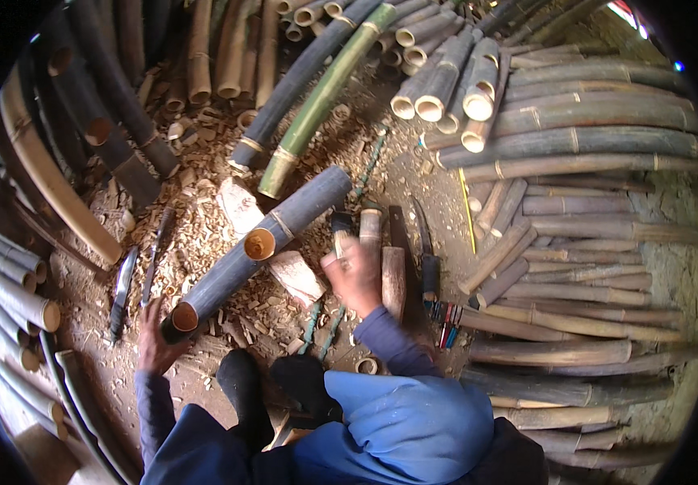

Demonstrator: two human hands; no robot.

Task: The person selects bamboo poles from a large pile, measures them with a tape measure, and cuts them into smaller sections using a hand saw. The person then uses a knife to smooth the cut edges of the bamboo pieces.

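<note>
A dark bamboo pole (232, 272) with two round cut openings lies slantwise across a pale wooden block (296, 276). My left hand (155, 339) is wrapped round its near left end, beside the lower opening. To the right of the pole, my right hand (353, 276) is closed and slightly blurred. It appears to grip the pale handle of a short tool with a dark head (341, 223); the fingers partly hide that handle. Close by stand a short bamboo piece (371, 229) and a thick wooden handle (393, 283) with a dark flat blade.
Wood chips (203, 242) cover the ground. A knife (123, 295) lies left, another dark-handled blade (428, 271) right, near several pens (448, 322). A green bamboo pole (325, 101) is ahead. Stacked bamboo (583, 145) fills the right; more poles (17, 299) lie left.
</note>
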